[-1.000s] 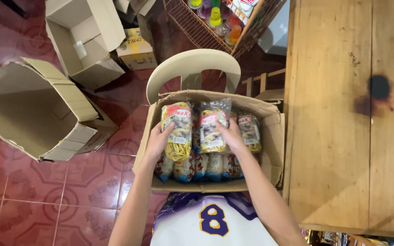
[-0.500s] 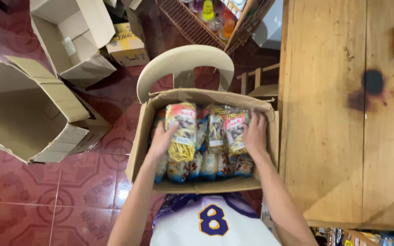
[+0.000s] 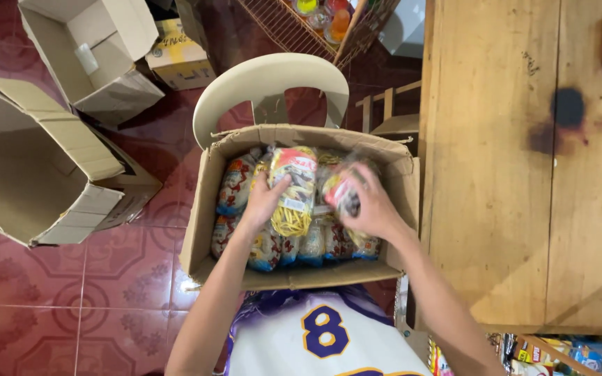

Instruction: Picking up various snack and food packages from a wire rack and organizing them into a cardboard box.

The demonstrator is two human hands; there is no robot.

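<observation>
Here, both hands grip noodle packets in carton

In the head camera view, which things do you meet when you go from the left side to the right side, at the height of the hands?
Empty cardboard box → red floor tiles → left hand → yellow noodle packet → right hand → wooden table.

Left hand and right hand each grip 1 noodle packet inside a cardboard box.
</observation>
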